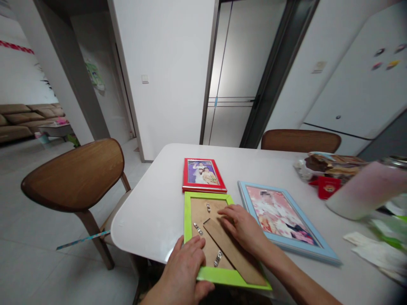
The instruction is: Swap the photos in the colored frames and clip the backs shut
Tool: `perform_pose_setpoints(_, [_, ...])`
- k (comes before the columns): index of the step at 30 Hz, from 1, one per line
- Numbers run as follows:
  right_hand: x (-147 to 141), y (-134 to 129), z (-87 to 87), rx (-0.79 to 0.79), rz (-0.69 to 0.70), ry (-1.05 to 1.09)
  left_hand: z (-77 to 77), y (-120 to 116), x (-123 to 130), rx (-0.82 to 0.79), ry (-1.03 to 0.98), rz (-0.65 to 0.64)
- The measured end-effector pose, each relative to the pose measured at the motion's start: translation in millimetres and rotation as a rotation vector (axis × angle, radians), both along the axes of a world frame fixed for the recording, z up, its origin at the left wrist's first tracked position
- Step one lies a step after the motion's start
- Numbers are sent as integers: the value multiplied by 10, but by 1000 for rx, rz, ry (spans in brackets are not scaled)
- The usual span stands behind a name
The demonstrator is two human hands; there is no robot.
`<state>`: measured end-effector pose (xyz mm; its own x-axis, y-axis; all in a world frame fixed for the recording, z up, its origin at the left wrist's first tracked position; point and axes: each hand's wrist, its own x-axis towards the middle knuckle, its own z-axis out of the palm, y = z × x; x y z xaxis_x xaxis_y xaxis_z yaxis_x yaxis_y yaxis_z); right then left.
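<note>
A green picture frame lies face down on the table, its brown backing board showing. Several small metal clips sit around the board's edge. A flat brown stand leg runs slantwise across the backing. My left hand is closed on the frame's lower left corner, fingers bent over the side and thumb along the bottom edge. Over the right part of the backing lies my right hand, fingers loosely stretched on the board near the top of the leg; its palm hides the frame's right side.
Behind the green frame is a red picture frame; to its right lies a light blue picture frame. A pink-white bottle, a red packet and tissues occupy the table's right side. Wooden chairs flank the white table.
</note>
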<state>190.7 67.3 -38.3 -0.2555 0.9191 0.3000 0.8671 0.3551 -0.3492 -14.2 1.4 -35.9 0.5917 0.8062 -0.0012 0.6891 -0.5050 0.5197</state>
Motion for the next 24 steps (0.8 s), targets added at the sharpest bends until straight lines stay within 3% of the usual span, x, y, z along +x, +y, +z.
perform_pose_setpoints(6, [-265,407,-43,-64,-9,-13,-37,9,1,8,-3,15])
perform_pose_setpoints(13, [-379,658,-133,-103,-262,-20,20,-10,42,-28,15,22])
perform_pose_setpoints(17, [-396,706,-109,-101,-311,-27,54,1,33,-39,11,32])
perform_pose_setpoints(20, [-424,596,-54,-84,-254,-19,25,1,-1,-25,-12,21])
perform_pose_setpoints(24, [-491,246,-18,-86,-8,-14,-64,-3,-40,-1,-48,14])
